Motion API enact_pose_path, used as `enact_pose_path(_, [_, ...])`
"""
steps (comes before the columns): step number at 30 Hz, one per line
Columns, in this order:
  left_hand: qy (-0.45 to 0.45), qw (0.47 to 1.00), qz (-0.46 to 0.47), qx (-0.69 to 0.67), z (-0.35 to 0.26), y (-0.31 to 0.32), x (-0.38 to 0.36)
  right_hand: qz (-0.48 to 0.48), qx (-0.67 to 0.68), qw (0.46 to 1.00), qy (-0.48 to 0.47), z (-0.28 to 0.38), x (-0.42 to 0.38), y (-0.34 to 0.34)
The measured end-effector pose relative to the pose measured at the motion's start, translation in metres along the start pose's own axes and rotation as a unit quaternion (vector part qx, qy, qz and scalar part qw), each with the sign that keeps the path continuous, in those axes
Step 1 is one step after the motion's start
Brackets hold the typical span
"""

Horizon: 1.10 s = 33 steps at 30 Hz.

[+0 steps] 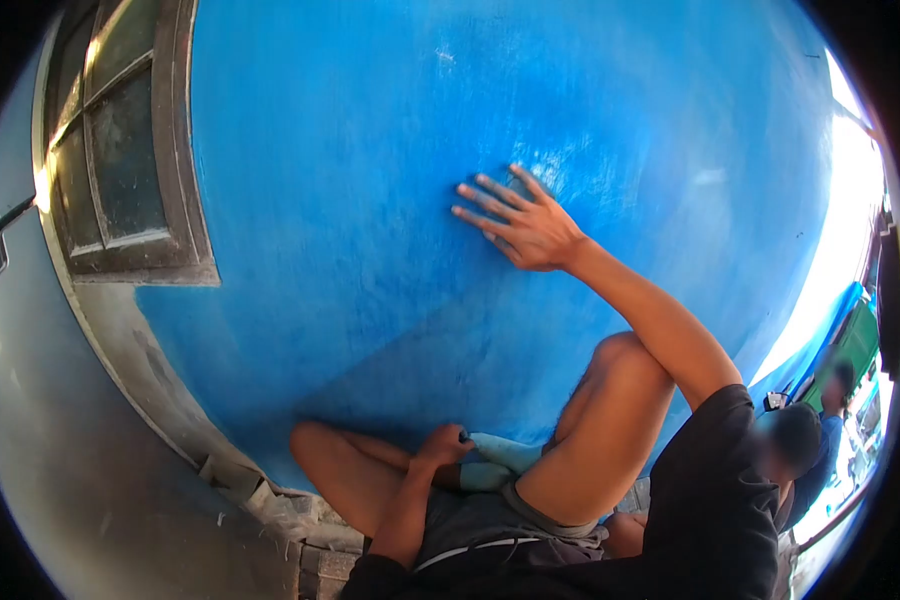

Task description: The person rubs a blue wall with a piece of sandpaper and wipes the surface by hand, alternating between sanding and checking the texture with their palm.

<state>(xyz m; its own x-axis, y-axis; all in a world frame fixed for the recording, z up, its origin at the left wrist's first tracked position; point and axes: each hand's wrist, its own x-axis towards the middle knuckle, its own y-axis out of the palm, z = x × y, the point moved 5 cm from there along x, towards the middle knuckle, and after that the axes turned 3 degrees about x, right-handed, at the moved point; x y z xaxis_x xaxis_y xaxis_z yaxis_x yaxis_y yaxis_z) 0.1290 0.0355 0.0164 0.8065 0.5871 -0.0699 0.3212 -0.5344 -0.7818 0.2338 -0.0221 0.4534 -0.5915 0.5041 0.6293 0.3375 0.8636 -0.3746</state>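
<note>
My right hand (530,222) is raised against the blue wall (370,200), its fingers spread and pointing left, with nothing held in it. Low in the view, my left hand (444,446) is closed near my crossed legs, beside a light teal sock (505,452). A small dark thing shows at its fingertips, too small to name. The wall around my right hand looks glossy, and a shadow falls below it.
A wooden-framed window (125,140) is at the upper left, above bare grey plaster (160,370). A grey metallic surface (80,450) fills the lower left. Another person (795,440) is close at the right, with a further person (838,385) behind.
</note>
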Motion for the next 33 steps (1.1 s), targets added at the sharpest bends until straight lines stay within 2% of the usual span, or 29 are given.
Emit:
enact_pose_path(1, [0.018, 0.999, -0.039, 0.006, 0.003, 0.004, -0.001, 0.009, 0.036, 0.996, -0.077, 0.005, 0.003, -0.002])
enact_pose_path(2, [0.035, 0.996, -0.078, 0.011, 0.007, 0.003, 0.003, -0.007, -0.005, 1.000, 0.002, -0.008, 0.009, -0.005])
enact_pose_path(3, [0.039, 0.996, -0.080, 0.012, 0.006, -0.003, 0.007, -0.008, -0.009, 1.000, 0.002, -0.013, 0.017, -0.008])
enact_pose_path(5, [0.032, 0.999, -0.032, -0.009, 0.007, 0.003, 0.006, -0.088, -0.044, 0.982, 0.162, -0.033, 0.023, -0.019])
enact_pose_path(6, [0.031, 0.999, -0.023, -0.013, 0.003, 0.005, 0.004, -0.079, -0.042, 0.982, 0.164, -0.027, 0.018, -0.015])
enact_pose_path(8, [0.037, 0.997, -0.059, -0.028, -0.002, -0.003, -0.002, -0.012, 0.019, 1.000, -0.004, 0.005, 0.011, 0.000])
enact_pose_path(11, [0.023, 0.996, -0.080, 0.010, 0.001, -0.001, -0.001, -0.024, -0.004, 1.000, -0.009, -0.006, 0.021, -0.005])
enact_pose_path(12, [0.020, 0.996, -0.083, 0.010, 0.001, -0.007, -0.002, -0.032, -0.041, 0.996, 0.069, -0.018, 0.030, -0.015])
enact_pose_path(16, [0.016, 0.999, -0.039, -0.020, -0.004, -0.002, 0.000, -0.078, -0.049, 0.988, 0.128, -0.019, 0.020, -0.009])
enact_pose_path(18, [0.021, 0.998, -0.039, -0.033, 0.000, 0.002, -0.003, -0.008, 0.067, 0.996, -0.057, 0.002, 0.014, 0.004])
enact_pose_path(19, [0.025, 0.998, -0.053, -0.019, -0.001, 0.003, -0.004, -0.016, 0.063, 0.996, -0.059, -0.004, 0.019, -0.001])
enact_pose_path(21, [0.028, 0.997, -0.073, -0.005, 0.001, -0.008, 0.002, -0.082, -0.063, 0.986, 0.131, -0.034, 0.026, -0.017])
enact_pose_path(25, [0.026, 0.999, -0.043, -0.013, -0.001, 0.002, 0.000, -0.072, -0.067, 0.985, 0.139, -0.022, 0.012, -0.014])
enact_pose_path(27, [0.033, 0.998, -0.046, -0.023, 0.000, 0.000, 0.001, 0.000, 0.024, 0.999, -0.037, -0.002, 0.010, -0.003])
enact_pose_path(29, [0.043, 0.996, -0.072, -0.022, 0.007, 0.005, 0.006, -0.019, 0.004, 1.000, -0.008, -0.015, 0.023, -0.011])
enact_pose_path(31, [0.043, 0.996, -0.073, -0.017, 0.008, 0.001, 0.008, -0.096, -0.062, 0.984, 0.140, -0.036, 0.032, -0.021])
enact_pose_path(33, [0.041, 0.997, -0.060, -0.020, 0.005, 0.007, 0.006, -0.082, -0.062, 0.986, 0.131, -0.023, 0.033, -0.016])
